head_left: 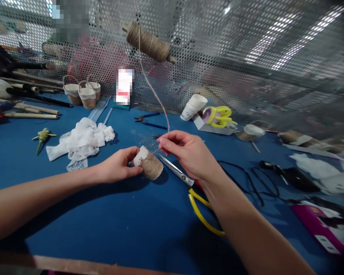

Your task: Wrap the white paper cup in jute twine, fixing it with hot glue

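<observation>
A twine-wrapped paper cup (pixel 149 165) held over the blue desk (pixel 103 221)

Our left hand (pixel 119 165) has its grip closed round the paper cup, which lies on its side at the desk's middle, its lower half covered in twine. Our right hand (pixel 186 151) pinches the twine strand (pixel 153 89) in its grip, and the strand runs taut up to the spool (pixel 147 42) on the mesh wall (pixel 246 46) (yellow-handled scissors (pixel 189 187) lie under that wrist).

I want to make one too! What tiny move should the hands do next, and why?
Probably lay one more turn: the left hand rolls the paper cup while the right hand guides the pinched twine beside the last coil. Part of the cup is wound, its white end bare, and twine runs up to the spool.
</observation>
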`<state>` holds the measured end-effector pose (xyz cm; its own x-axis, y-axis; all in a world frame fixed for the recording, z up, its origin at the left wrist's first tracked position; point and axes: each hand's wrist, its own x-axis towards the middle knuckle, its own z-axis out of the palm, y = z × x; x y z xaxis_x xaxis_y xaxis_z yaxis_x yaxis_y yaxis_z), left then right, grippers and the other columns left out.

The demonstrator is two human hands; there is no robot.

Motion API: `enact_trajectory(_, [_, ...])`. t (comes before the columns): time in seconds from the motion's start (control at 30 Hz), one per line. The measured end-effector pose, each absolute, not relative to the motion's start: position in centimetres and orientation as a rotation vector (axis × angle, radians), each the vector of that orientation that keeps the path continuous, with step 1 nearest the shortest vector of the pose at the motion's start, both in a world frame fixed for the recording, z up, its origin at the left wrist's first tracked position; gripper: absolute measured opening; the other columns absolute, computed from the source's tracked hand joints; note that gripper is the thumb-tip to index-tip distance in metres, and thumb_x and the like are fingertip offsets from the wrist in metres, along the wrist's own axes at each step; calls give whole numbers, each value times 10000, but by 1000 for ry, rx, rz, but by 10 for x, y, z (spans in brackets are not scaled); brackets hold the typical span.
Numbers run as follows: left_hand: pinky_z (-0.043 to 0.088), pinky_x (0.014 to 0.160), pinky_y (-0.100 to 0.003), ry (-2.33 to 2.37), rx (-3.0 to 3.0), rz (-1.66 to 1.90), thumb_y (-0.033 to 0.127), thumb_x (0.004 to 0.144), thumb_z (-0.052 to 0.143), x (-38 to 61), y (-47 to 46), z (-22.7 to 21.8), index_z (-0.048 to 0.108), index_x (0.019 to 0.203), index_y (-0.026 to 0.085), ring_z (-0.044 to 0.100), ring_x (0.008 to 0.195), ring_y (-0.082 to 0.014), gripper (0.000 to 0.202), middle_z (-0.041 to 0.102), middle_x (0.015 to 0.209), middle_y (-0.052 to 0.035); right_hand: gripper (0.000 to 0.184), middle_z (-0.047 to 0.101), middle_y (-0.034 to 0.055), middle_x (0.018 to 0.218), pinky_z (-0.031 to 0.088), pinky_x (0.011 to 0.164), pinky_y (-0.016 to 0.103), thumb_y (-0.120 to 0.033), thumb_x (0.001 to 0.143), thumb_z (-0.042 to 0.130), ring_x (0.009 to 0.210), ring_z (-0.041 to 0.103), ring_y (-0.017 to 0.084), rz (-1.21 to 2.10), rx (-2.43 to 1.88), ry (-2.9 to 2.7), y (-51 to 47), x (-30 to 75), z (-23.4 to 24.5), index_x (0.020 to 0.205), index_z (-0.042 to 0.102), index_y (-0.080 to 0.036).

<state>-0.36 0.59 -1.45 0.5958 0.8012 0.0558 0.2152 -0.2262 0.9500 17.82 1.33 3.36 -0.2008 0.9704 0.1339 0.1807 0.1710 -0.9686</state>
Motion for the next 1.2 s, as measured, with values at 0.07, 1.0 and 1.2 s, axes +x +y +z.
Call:
enact_trajectory(0.07, [400,667,-246,817,1711,665,171,718,533,-3,3,-12,451,831,134,480,717,-122,145,510,792,-15,131,590,-19,622,424,580,232,-287,655,665,579,516,88,994,-1169,-1563,1,180,35,709,626,-174])
enact_trajectory(1.0, [397,651,-214,673,1949,661,189,782,508,-5,-16,-4,460,797,144,477,709,-100,67,517,772,-1,117,620,2,663,440,607,268,-286,712,604,612,552,116,804,-1298,-1587,-8,183,20,689,606,-171])
enact_trajectory(1.2, [395,671,-222,654,1997,677,192,792,496,-5,-15,-4,468,815,149,487,732,-109,57,522,795,-7,124,610,-2,654,431,601,266,-289,713,600,612,542,115,815,-1314,-1598,-9,181,19,687,603,-168])
